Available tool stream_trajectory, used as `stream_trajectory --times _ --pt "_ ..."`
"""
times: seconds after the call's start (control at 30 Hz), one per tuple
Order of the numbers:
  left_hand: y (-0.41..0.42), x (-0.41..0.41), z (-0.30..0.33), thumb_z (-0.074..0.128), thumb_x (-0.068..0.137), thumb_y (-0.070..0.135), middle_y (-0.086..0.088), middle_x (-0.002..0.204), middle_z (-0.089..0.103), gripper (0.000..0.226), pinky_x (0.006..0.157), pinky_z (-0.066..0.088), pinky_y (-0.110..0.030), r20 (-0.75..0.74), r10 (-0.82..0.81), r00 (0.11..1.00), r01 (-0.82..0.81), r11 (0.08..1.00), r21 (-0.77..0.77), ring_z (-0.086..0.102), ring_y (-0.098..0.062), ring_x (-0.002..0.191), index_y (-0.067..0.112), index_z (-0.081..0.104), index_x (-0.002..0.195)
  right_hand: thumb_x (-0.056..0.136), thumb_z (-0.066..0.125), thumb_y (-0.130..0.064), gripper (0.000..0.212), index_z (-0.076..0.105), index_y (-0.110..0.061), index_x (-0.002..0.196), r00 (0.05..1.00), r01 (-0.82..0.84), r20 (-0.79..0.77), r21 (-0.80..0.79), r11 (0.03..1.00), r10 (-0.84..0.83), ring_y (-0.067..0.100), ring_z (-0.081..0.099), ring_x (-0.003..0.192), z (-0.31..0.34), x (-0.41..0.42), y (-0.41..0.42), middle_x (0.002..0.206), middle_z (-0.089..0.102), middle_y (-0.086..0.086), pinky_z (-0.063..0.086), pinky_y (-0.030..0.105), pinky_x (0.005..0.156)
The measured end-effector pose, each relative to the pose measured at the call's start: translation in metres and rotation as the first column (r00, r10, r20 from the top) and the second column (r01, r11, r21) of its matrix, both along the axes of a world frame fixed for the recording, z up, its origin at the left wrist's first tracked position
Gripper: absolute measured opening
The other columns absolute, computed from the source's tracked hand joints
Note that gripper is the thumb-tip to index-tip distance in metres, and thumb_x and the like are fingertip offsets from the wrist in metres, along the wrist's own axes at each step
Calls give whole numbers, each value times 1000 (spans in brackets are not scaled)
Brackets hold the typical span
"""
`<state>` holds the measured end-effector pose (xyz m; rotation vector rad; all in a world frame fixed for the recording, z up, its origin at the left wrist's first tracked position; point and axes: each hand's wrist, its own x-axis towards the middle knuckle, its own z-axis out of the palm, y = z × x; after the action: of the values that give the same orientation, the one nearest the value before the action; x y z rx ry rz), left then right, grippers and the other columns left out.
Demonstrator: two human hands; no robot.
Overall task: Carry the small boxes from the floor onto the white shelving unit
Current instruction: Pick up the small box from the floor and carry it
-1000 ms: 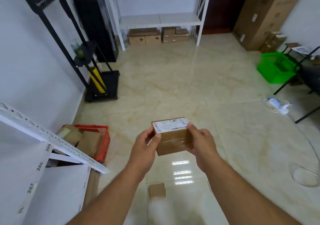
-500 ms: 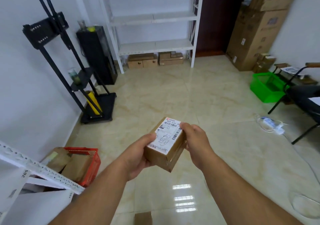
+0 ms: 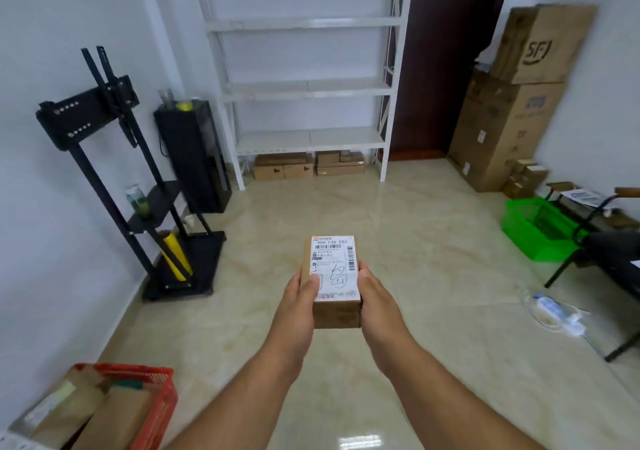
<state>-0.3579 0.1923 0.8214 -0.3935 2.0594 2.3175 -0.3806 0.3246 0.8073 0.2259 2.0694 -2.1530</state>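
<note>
Since a moment ago, the small brown cardboard box point(image 3: 334, 285) with its white shipping label has turned lengthwise and level. Both hands clamp its sides, left hand point(image 3: 300, 302) and right hand point(image 3: 375, 302), above the tiled floor point(image 3: 433, 276). Far ahead stands the white metal shelving unit point(image 3: 304, 89).

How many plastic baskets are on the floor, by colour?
Red basket: 1
Green basket: 1
Total: 2
</note>
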Motion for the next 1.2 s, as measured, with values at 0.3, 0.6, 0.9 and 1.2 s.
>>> stream_trajectory --times 0.3,0.6,0.9,1.2 --pt "-24 -109 23 50 112 38 17 146 71 47 119 45 -36 -128 -39 991 31 998 -63 64 -5 136 41 52 158 116 37 -41 42 79 -34 115 1000 17 -13 -46 999 -17 2 77 106 43 -118 -9 101 86 -22 54 31 95" --pt "-2 -251 39 43 112 50 21 142 71 48 109 45 -21 -104 9 995 -23 992 -127 63 8 126 49 46 159 116 35 -44 44 74 -31 129 998 20 -59 -65 998 -24 -2 78 96 49 -266 4 111 83 -13 53 22 77" --pt "-10 -368 38 43 111 50 20 147 69 50 126 39 -39 -88 76 993 -84 992 -97 60 -1 139 45 48 160 115 39 -31 40 76 -27 129 999 -31 -31 -121 992 28 1 80 98 58 -391 -8 106 87 -12 56 19 78" --pt "-97 -502 40 41 112 50 17 149 65 52 96 40 -18 -91 114 989 -124 985 -117 53 14 122 45 38 164 112 40 -37 47 63 -27 152 998 -62 -32 -94 994 59 18 71 127 64 -521 -95 138 77 -2 51 44 117"
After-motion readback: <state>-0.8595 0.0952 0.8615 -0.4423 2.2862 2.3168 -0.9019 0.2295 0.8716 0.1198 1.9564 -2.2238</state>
